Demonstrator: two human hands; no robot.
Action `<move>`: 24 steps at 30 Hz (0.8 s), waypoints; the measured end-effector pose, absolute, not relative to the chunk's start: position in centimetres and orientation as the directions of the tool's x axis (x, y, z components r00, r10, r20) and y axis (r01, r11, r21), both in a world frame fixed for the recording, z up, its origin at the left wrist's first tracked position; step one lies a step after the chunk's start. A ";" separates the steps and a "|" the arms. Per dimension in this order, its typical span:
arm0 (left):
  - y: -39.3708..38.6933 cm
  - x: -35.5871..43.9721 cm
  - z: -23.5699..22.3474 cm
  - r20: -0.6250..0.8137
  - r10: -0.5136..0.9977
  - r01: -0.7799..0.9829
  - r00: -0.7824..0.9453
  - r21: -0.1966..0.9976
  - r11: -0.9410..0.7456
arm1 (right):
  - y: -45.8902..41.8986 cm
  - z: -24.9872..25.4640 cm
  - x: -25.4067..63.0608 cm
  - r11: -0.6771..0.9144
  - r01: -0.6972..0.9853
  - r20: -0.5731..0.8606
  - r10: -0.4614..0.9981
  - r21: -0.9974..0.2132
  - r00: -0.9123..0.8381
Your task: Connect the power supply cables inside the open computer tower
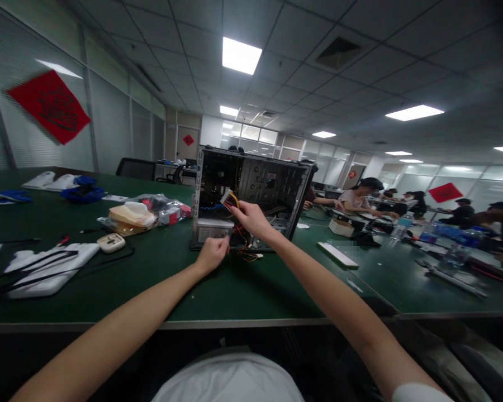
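Beyond near edge of green tabletop (243,304): left hand (212,254) curled at silver metal box (212,229), hold unclear; right hand (252,219) pinching yellow-red wires (234,199) of white plastic connector (225,195); open black metal computer case (270,187) behind. Connector likely light, stiff; grip body.

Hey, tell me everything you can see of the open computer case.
The computer case stands upright on the green table, open side facing the camera. It looks like dark metal, with a slotted left edge. A grey power supply sits inside at lower left; coloured wires spill out at the bottom. The right grip holds a cable with a white connector at the opening; whether the left grip touches the case is unclear.
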State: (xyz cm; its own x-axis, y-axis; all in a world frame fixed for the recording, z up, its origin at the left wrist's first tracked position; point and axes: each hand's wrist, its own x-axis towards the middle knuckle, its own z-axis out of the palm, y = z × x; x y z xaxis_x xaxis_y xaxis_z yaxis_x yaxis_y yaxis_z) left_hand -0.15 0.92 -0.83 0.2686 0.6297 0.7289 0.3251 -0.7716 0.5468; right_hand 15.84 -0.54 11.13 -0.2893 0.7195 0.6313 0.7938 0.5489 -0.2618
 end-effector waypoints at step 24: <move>-0.3 -0.5 -0.1 0.685 0.448 0.392 0.574 0.250 -0.885 | 9.0 14.6 8.5 0.170 0.978 0.352 0.929 -0.123 -0.117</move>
